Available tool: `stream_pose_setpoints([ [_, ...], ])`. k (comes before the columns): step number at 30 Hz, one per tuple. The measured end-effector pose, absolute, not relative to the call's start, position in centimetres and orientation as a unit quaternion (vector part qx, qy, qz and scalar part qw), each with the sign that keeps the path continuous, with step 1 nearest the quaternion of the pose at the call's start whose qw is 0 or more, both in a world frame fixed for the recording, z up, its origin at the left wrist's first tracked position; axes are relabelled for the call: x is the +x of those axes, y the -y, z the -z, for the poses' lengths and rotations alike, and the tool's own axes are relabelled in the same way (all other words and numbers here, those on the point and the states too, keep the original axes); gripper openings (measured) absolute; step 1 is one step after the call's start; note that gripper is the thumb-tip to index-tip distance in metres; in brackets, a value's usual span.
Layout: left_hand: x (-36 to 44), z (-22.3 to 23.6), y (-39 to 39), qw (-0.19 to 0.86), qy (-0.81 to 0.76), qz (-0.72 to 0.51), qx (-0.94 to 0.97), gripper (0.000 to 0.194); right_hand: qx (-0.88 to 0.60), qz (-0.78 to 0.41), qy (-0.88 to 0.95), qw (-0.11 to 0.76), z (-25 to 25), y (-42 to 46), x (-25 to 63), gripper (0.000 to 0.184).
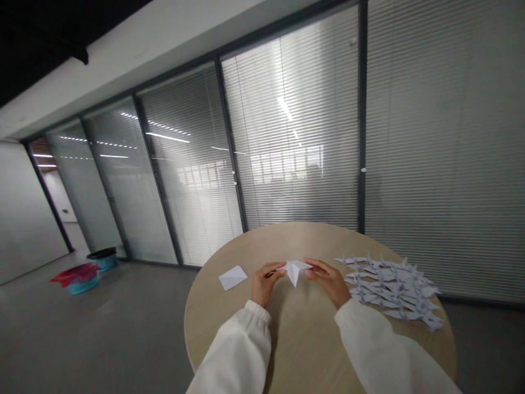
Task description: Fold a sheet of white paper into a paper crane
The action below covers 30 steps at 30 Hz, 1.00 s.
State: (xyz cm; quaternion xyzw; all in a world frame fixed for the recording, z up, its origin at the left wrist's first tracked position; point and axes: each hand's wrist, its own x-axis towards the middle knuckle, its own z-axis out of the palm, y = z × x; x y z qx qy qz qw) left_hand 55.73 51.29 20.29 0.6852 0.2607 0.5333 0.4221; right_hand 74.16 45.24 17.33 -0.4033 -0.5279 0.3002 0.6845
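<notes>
L hand: pinching white pointed paper fold, prob. steadying
R hand: gripping opp. side, prob. spreading it
White paper birds: lying R, prob. leaving room

No text, label, brand, number or sign can be read. The held paper, the flat paper near the left edge of the round table, and the folded papers near its right edge all show white surfaces, without any letter that is readable.
</notes>
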Motion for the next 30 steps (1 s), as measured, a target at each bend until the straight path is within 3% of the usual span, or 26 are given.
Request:
stream_pose_setpoints([
  [6,55.9,-20.38,-51.21,0.477,-0.277,-0.51,0.661,0.023,-0.404,-0.215,0.572,0.681,-17.63,-45.03,74.3,0.026],
  [13,55.88,-20.4,-51.21,0.504,-0.281,-0.503,0.643,0.028,-0.415,-0.23,0.537,0.698,-17.78,-44.96,74.19,0.027],
  [30,55.79,-20.73,-50.93,0.474,-0.299,-0.506,0.656,0.017,-0.444,-0.227,0.526,0.689,-17.95,-44.87,74.16,0.026],
])
